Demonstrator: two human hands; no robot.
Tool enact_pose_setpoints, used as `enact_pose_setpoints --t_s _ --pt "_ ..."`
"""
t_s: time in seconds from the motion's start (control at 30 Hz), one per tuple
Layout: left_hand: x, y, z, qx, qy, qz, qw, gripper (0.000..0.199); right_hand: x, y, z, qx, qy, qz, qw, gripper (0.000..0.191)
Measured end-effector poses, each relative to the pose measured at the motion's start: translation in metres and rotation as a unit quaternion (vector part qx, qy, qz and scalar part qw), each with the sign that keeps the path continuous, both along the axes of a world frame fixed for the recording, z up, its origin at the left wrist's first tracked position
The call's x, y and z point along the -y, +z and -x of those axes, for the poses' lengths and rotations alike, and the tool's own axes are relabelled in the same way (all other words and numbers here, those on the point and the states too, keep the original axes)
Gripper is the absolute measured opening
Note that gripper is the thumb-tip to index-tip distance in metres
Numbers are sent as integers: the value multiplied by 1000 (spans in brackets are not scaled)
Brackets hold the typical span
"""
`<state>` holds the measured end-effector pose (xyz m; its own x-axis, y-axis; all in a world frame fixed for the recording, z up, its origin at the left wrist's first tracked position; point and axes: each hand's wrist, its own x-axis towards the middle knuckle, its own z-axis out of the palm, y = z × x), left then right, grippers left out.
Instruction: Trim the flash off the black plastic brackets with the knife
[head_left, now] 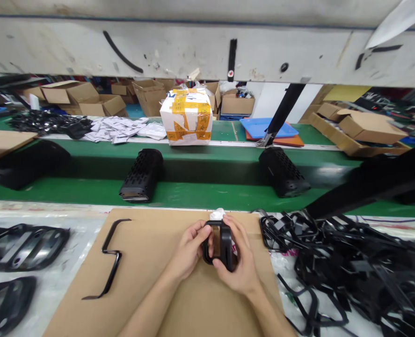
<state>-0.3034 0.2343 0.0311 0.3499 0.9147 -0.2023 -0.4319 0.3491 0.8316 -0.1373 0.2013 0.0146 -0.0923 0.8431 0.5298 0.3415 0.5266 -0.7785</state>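
Observation:
My left hand (190, 250) pinches the left edge of a black rounded rectangular frame (225, 245), thumb in front and fingertips showing through its opening. Around the frame's right side, my right hand (242, 264) is closed, with the thumb at the lower edge and fingers along the top and back. The frame is held above a brown cardboard sheet (151, 285). A small crumpled white piece (217, 214) shows just beyond it. To the left, a bent black strip (115, 262) lies on the cardboard.
Tangled black frames and strips (365, 276) heap up on the right; black shell parts (35, 248) lie left. Perforated black housings (142, 175) stand on the green conveyor belt (200, 194). Behind are a taped white box (186, 117) and a slanted black post (284, 110). A pale beam (179, 51) crosses overhead.

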Motion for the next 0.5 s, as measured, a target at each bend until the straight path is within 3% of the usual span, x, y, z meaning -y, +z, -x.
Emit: enact_pose_setpoints --t_s 0.1,0.17,0.27,0.37,0.5 --pt "2 0 -5 -90 43 -62 993 48 0 -1 0 18 -8 -11 1000 81" --pt "2 0 -6 -89 50 -62 993 48 -1 -1 1 18 -11 -14 1000 80" --pt "1 4 -1 18 17 7 1000 46 -2 0 2 1 -1 -15 1000 76" --pt "-2 9 6 129 -55 110 984 55 -2 2 1 -25 20 -11 999 70" --pt "-7 9 14 158 -99 161 969 58 0 4 0 -33 39 -14 999 72"
